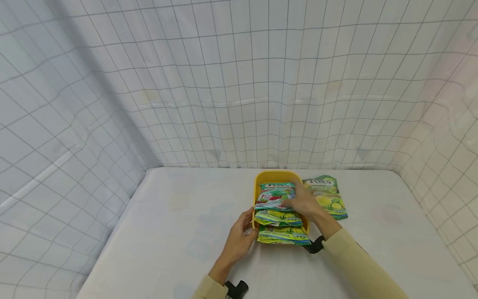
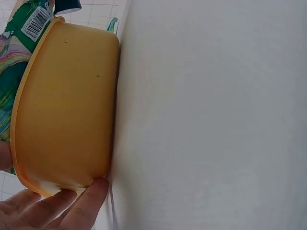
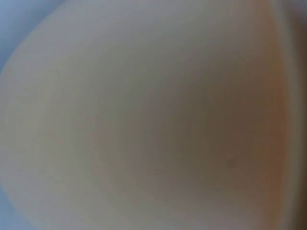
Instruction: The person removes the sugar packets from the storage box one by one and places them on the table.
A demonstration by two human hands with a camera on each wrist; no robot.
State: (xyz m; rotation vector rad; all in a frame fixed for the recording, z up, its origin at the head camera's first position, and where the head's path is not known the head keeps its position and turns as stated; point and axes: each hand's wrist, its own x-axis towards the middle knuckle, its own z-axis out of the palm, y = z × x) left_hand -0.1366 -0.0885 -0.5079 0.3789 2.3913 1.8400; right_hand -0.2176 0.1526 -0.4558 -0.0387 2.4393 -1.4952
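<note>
A yellow plastic tub stands on the white table, filled with candy bags. My left hand grips the tub's near left corner; in the left wrist view its fingers lie against the outer wall, with the thumb at the rim. Inside, toward the back, is a green and red Fox's candy bag. My right hand reaches over the tub's right rim and holds this bag by its right side, thumb in front. Two yellow-green candy bags lie nearer. A blurred surface fills the right wrist view.
Another yellow-green Fox's bag lies flat on the table just right of the tub, behind my right forearm. White gridded cloth hangs behind the table and along both sides. Black straps sit at both wrists.
</note>
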